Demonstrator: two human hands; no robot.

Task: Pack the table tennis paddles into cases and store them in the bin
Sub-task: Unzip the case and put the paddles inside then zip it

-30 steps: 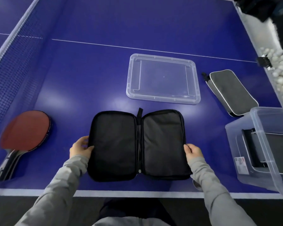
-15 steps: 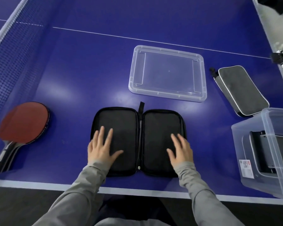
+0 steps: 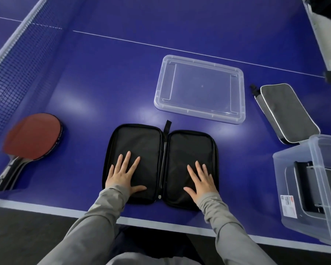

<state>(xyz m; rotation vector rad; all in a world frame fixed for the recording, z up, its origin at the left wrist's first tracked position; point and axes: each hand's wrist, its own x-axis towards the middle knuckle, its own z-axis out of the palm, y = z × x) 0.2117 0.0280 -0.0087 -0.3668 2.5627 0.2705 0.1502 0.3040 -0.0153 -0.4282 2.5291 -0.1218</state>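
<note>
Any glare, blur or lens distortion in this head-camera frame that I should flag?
Head view: soft ceiling-light glare patches on the blue table and near the clear lid; wide-angle bending curves the net and table lines; the red paddle at the left edge looks smeared; both hands and the open black case are sharp.

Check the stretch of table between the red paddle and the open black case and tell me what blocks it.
Nothing visible does: bare blue table lies between the red paddle and the open black case. Only the left hand, resting flat on the case's left half, covers the landing spot.

A glossy blue table point(image 3: 122, 60) with white lines, its net point(image 3: 10, 60) at left, over dark floor point(image 3: 27, 232).
</note>
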